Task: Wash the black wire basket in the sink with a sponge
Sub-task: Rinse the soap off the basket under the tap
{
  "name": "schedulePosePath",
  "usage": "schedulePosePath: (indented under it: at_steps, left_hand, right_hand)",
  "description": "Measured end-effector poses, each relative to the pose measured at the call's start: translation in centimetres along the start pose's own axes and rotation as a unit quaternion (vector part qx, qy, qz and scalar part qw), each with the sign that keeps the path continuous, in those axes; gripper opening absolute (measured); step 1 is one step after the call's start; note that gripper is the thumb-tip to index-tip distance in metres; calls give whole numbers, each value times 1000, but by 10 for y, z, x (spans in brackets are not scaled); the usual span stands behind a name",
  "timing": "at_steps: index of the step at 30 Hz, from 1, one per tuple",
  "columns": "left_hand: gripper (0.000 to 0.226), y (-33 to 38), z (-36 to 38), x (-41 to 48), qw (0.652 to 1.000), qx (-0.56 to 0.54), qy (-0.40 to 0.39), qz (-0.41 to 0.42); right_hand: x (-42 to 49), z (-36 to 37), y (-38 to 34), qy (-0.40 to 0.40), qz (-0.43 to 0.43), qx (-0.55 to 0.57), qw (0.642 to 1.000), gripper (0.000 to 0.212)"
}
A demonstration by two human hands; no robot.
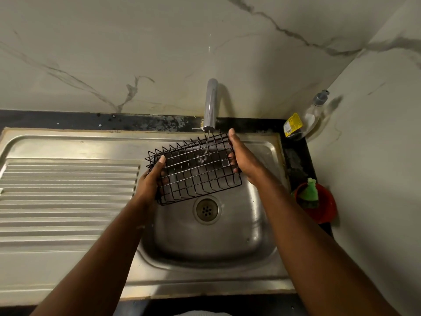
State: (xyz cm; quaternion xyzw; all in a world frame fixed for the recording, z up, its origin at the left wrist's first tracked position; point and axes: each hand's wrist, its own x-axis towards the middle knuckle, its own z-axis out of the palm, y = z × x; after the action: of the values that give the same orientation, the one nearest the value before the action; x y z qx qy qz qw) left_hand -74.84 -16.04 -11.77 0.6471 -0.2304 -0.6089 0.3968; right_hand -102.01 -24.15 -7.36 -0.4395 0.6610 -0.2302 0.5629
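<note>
The black wire basket [200, 176] hangs tilted over the steel sink [262, 215], under the chrome tap [210, 103]. A thin stream of water falls from the tap onto the basket's far part. My left hand [149, 181] grips the basket's left end, thumb on top. My right hand [242, 156] grips its right end, fingers curled round the wires. A green sponge [309, 192] sits in a red bowl [328, 208] on the counter to the right of the sink, in neither hand.
A ribbed steel draining board [68, 197] lies left of the basin. The drain [206, 209] is below the basket. A clear dish-soap bottle [305, 117] with a yellow label stands in the back right corner against marble walls.
</note>
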Motion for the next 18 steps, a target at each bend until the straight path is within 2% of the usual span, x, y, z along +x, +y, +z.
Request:
schedulePosePath:
  at_steps: [5, 9, 13, 16, 18]
  left_hand:
    - [52, 12, 4, -4, 999, -35, -5, -35]
    - [41, 15, 3, -9, 997, -53, -12, -52]
    - [54, 19, -10, -10, 996, -62, -13, -67]
    - [47, 27, -16, -14, 996, -54, 24, -61]
    - [54, 29, -21, -14, 997, -39, 34, -60]
  right_hand:
    - [11, -2, 3, -1, -1, 12, 1000, 64]
    - [18, 5, -4, -9, 7, 2, 1000, 68]
    - [27, 13, -9, -29, 16, 28, 999, 71]
    - [29, 25, -7, -45, 8, 40, 998, 72]
    - [28, 33, -6, -42, 11, 54, 998, 69]
